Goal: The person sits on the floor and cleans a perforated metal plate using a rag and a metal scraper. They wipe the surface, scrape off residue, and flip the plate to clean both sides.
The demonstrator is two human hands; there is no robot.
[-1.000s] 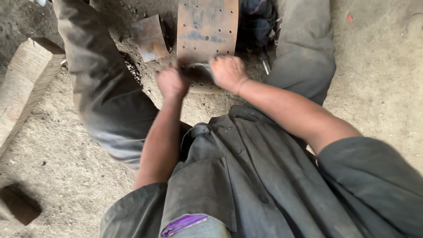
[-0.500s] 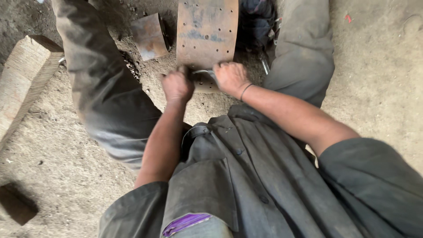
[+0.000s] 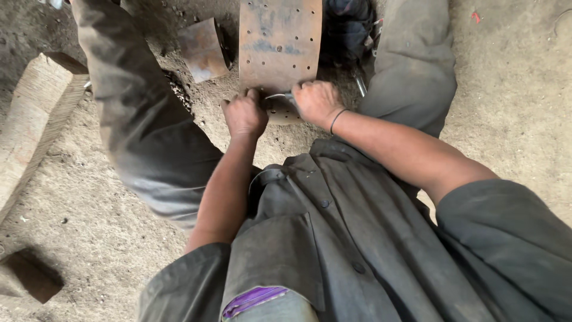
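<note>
Our left hand (image 3: 244,114) is curled shut, knuckles pressing on the near edge of the rusty, curved metal plate with rows of small holes (image 3: 280,45), which lies on the dirt floor (image 3: 77,197) between our knees. Our right hand (image 3: 317,101) grips a thin silvery metal tool (image 3: 279,95) against that same edge. A smaller rusty metal piece (image 3: 202,56) lies just left of the plate; a pale wooden block (image 3: 36,119) sits farther left.

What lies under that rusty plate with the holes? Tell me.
The rusty plate rests on the dirt ground, between the person's knees. The left hand and right hand cover its near edge, a thin metal tool between them. Whatever is beneath the plate is hidden.
</note>
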